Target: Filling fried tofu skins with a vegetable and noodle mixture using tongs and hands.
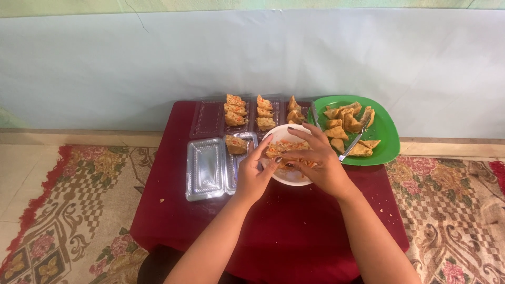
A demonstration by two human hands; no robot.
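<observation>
Head view: left hand (253, 176) and right hand (321, 163) both pinching one golden filled pastry (286, 150) over round white bowl (286, 164) on dark red table (273, 221). Probably soft, crumbly, greasy; best gripped lightly at crust edges, clear of loose filling.

Two clear plastic clamshell packages lie on the dark red table. The far package (247, 117), flat and rectangular, stands open at the table's back edge with filled triangular pastries in its compartments. The near package (208, 168), left of the white bowl, lies open with one pastry in its right half.
</observation>
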